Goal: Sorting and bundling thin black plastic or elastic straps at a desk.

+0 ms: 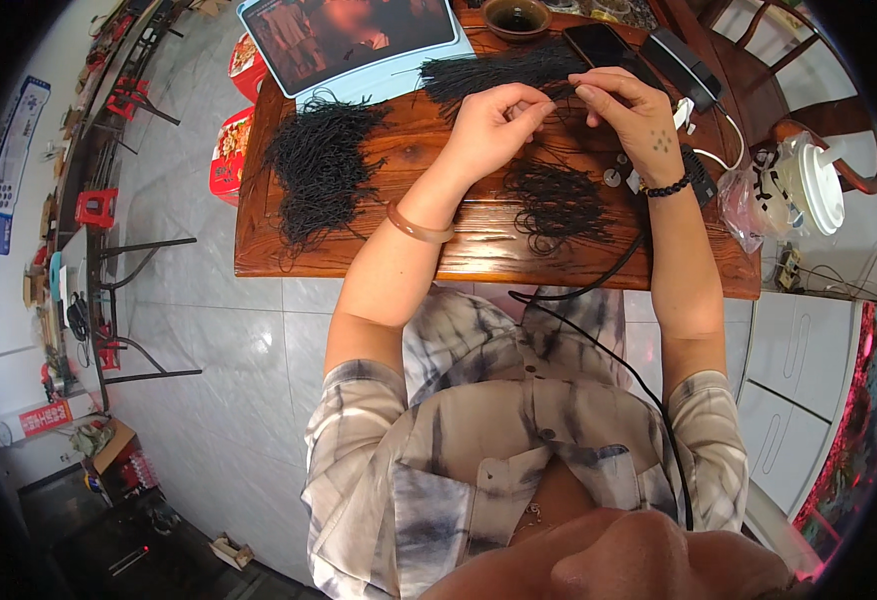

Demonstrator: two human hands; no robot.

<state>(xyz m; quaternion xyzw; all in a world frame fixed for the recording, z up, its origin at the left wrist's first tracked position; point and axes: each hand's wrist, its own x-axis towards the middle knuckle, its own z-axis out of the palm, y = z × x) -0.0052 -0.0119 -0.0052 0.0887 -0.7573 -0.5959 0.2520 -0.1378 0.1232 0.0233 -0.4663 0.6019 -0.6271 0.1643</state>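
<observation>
Over the far half of a brown wooden table [478, 240], my left hand [498, 125] and my right hand [630, 112] face each other, fingertips nearly meeting. Each is closed in a pinch on what looks like a thin black cord; its ends are too fine to follow. Beneath and nearer me lies a loose heap of black cords [558, 205]. Farther off, behind my hands, a longer bundle of black cords [488, 78] is spread sideways. Another thick pile of black cords [323, 170] sits at the table's left.
A tablet [358, 40] on a light blue base stands at the far left. Beyond my hands are a brown bowl [515, 18], a phone [613, 52] and a black box [682, 70]. At right stands a white-lidded cup [820, 190]. A black cable [603, 345] crosses my front.
</observation>
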